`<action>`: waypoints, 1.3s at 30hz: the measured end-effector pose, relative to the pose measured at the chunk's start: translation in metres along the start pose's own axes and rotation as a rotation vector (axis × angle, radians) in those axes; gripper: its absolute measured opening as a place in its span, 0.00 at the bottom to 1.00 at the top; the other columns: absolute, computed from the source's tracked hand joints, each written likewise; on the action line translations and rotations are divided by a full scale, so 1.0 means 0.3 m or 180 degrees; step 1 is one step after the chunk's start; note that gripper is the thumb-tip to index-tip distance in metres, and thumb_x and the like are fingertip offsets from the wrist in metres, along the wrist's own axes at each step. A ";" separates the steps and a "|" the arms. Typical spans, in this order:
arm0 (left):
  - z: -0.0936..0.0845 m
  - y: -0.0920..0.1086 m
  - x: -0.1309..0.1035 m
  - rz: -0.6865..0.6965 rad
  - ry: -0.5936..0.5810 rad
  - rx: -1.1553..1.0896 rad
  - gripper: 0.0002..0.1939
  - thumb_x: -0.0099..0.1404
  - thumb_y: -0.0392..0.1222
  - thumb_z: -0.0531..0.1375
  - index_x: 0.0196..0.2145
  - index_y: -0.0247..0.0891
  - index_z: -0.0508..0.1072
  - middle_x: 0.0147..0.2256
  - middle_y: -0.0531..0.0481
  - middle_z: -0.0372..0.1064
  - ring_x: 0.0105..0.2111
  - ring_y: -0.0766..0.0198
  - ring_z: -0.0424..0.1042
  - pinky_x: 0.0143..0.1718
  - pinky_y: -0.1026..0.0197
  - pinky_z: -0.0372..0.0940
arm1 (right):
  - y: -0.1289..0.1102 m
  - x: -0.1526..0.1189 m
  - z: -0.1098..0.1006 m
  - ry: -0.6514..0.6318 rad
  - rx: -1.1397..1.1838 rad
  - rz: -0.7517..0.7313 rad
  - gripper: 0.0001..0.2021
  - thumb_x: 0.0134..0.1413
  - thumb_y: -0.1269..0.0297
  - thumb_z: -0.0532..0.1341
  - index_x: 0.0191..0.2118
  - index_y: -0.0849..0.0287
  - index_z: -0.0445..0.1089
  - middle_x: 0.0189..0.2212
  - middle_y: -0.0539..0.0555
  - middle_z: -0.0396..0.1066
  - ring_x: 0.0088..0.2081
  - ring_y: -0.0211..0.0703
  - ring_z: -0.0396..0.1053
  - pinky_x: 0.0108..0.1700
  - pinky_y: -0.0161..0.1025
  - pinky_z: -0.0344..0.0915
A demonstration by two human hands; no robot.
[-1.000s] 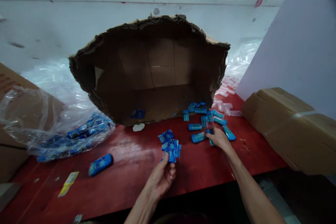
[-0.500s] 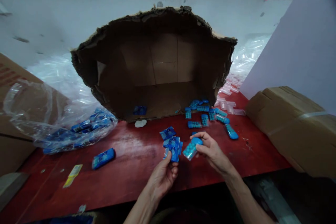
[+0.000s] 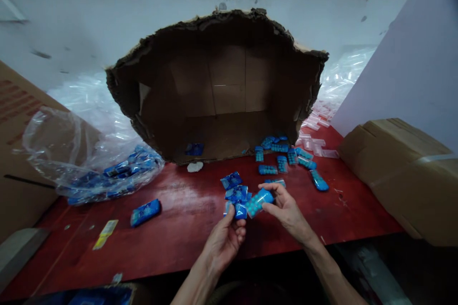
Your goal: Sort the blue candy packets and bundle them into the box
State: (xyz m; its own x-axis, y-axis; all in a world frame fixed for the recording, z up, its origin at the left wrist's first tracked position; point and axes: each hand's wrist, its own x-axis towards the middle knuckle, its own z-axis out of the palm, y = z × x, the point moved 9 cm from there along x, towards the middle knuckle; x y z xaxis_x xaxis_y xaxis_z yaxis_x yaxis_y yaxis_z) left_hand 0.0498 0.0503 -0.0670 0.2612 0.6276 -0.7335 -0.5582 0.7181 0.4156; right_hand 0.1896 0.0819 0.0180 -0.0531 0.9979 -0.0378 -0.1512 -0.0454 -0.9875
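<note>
My left hand (image 3: pixel 225 240) pinches a small blue printed wrapper (image 3: pixel 241 211) between thumb and fingers, near the table's front edge. Just beyond it lie more blue wrappers (image 3: pixel 231 180). In my right hand (image 3: pixel 288 212) is a clear container of blue balls with a blue cap (image 3: pixel 258 203), tilted with its clear end toward the left hand. That end overlaps the wrapper in view; whether they touch I cannot tell. Similar filled containers (image 3: pixel 282 164) lie scattered behind my right hand. A blue-wrapped container (image 3: pixel 146 212) rests on the table to the left.
A torn-open cardboard box (image 3: pixel 229 133) lies on its side at the back of the red table (image 3: pixel 186 238). On the left is a clear bag (image 3: pixel 53 143) of blue wrappers. Clear empty tubes (image 3: pixel 315 143) and a closed carton (image 3: pixel 404 167) are at right.
My right hand has brought the container left, closer to the wrapper in my left hand. The whole view has shifted slightly.
</note>
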 end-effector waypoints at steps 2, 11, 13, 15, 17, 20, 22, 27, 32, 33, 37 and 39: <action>0.009 0.005 -0.004 -0.0026 -0.0084 -0.0081 0.11 0.58 0.46 0.54 0.26 0.34 0.64 0.16 0.50 0.67 0.13 0.71 0.63 0.13 0.71 0.56 | 0.005 0.000 -0.002 0.0021 -0.0030 -0.0015 0.16 0.45 0.68 0.60 0.42 0.55 0.59 0.44 0.52 0.61 0.38 0.37 0.61 0.39 0.35 0.60; -0.049 0.022 0.014 0.0156 0.0143 0.0056 0.03 0.56 0.35 0.56 0.28 0.34 0.64 0.18 0.52 0.67 0.14 0.72 0.64 0.14 0.71 0.58 | 0.030 -0.002 -0.016 0.0081 0.0076 0.0028 0.16 0.44 0.68 0.61 0.41 0.55 0.60 0.41 0.51 0.62 0.35 0.37 0.62 0.37 0.34 0.60; -0.069 0.022 0.017 0.0219 0.0274 0.0105 0.03 0.55 0.34 0.57 0.28 0.33 0.64 0.17 0.53 0.67 0.13 0.72 0.64 0.13 0.72 0.58 | 0.033 -0.006 -0.024 0.0132 0.0143 0.0029 0.16 0.43 0.68 0.61 0.41 0.55 0.61 0.39 0.51 0.63 0.34 0.37 0.62 0.36 0.34 0.60; -0.077 0.017 0.017 0.0189 0.0319 0.0141 0.04 0.55 0.35 0.57 0.29 0.33 0.65 0.18 0.52 0.67 0.16 0.69 0.67 0.15 0.71 0.60 | 0.032 -0.011 -0.031 0.0190 0.0211 0.0002 0.16 0.43 0.68 0.61 0.41 0.55 0.61 0.39 0.51 0.63 0.34 0.36 0.62 0.37 0.34 0.60; -0.072 0.011 0.016 0.0111 0.0284 0.0150 0.06 0.55 0.37 0.58 0.31 0.32 0.66 0.21 0.49 0.70 0.21 0.64 0.71 0.19 0.68 0.64 | 0.031 -0.014 -0.032 0.0221 0.0251 -0.0014 0.16 0.43 0.68 0.61 0.40 0.55 0.61 0.40 0.51 0.63 0.35 0.37 0.62 0.38 0.34 0.60; -0.053 0.005 0.014 -0.0004 0.0139 0.0123 0.09 0.54 0.39 0.58 0.32 0.33 0.67 0.27 0.45 0.72 0.26 0.60 0.73 0.23 0.65 0.66 | 0.027 -0.017 -0.025 0.0225 0.0282 0.0004 0.15 0.42 0.68 0.61 0.40 0.55 0.61 0.40 0.51 0.64 0.36 0.37 0.62 0.38 0.34 0.60; -0.044 0.002 0.013 -0.0054 0.0068 0.0102 0.10 0.55 0.41 0.58 0.33 0.33 0.67 0.28 0.44 0.72 0.26 0.60 0.72 0.23 0.65 0.66 | 0.023 -0.018 -0.021 0.0230 0.0303 0.0013 0.16 0.42 0.68 0.62 0.40 0.55 0.61 0.41 0.51 0.63 0.37 0.37 0.62 0.38 0.33 0.60; -0.044 0.003 0.009 0.0001 0.0058 0.0092 0.10 0.55 0.42 0.57 0.32 0.33 0.67 0.25 0.45 0.72 0.21 0.64 0.71 0.20 0.67 0.64 | 0.021 -0.021 -0.016 0.0249 0.0334 -0.0005 0.16 0.42 0.69 0.62 0.40 0.55 0.61 0.42 0.52 0.63 0.38 0.37 0.62 0.39 0.34 0.60; -0.042 -0.001 0.007 0.0044 0.0069 0.0095 0.11 0.54 0.43 0.58 0.30 0.32 0.67 0.22 0.47 0.71 0.20 0.65 0.70 0.18 0.68 0.63 | 0.032 -0.021 -0.009 0.0231 0.0283 -0.0023 0.16 0.43 0.68 0.61 0.41 0.55 0.60 0.43 0.53 0.62 0.37 0.38 0.62 0.38 0.35 0.61; -0.041 -0.002 0.006 0.0043 0.0058 0.0100 0.11 0.54 0.44 0.58 0.29 0.31 0.67 0.22 0.47 0.70 0.20 0.65 0.70 0.18 0.67 0.63 | 0.035 -0.020 -0.008 0.0234 0.0241 -0.0017 0.16 0.43 0.68 0.61 0.41 0.55 0.60 0.43 0.53 0.62 0.37 0.38 0.62 0.38 0.35 0.61; -0.040 0.006 0.004 0.0190 -0.0035 0.0249 0.11 0.52 0.43 0.60 0.29 0.33 0.66 0.20 0.48 0.70 0.21 0.63 0.71 0.18 0.67 0.63 | 0.038 -0.020 -0.011 0.0291 0.0055 -0.0029 0.16 0.43 0.67 0.61 0.41 0.56 0.60 0.43 0.53 0.62 0.36 0.38 0.62 0.38 0.35 0.61; -0.038 0.014 0.003 0.0309 -0.0124 0.0340 0.11 0.52 0.43 0.60 0.30 0.34 0.67 0.21 0.48 0.71 0.22 0.63 0.71 0.19 0.67 0.63 | 0.036 -0.021 -0.012 0.0304 -0.0041 -0.0041 0.16 0.43 0.67 0.61 0.42 0.56 0.60 0.43 0.53 0.62 0.36 0.38 0.63 0.38 0.36 0.61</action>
State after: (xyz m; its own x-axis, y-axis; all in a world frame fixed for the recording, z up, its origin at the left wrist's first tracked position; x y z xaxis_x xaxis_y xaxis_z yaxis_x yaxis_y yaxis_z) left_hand 0.0389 0.0505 -0.0721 0.2415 0.7053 -0.6665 -0.4958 0.6801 0.5401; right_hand 0.1918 0.0751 0.0070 0.0432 0.9983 -0.0390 -0.1385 -0.0327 -0.9898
